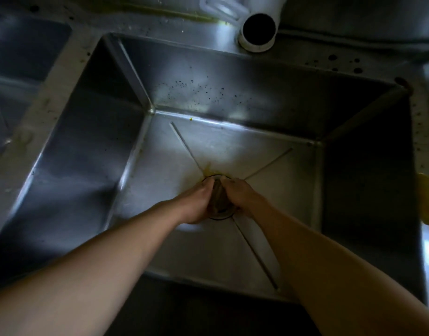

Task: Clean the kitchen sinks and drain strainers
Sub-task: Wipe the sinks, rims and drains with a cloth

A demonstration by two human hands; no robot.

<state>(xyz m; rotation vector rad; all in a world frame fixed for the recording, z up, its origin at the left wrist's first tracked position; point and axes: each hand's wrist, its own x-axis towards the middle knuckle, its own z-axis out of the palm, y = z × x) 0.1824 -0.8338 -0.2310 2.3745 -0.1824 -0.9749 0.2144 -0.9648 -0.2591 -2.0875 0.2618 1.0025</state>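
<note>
Brownish, grimy drain strainer (218, 202) at the steel sink (233, 146) bottom, gripped between left hand (196, 204) and right hand (240, 197).

Deep sink (233, 151) open from above, bare floor around both hands (218, 197) at the drain, white pipe (258, 30) overhanging far rim

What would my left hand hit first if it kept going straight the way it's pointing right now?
Almost nothing to cross: the left hand already reaches down onto the drain strainer at the bottom of the sink, with the right hand on its other side. Going on, it would likely press into the strainer, though depth is unclear.
</note>
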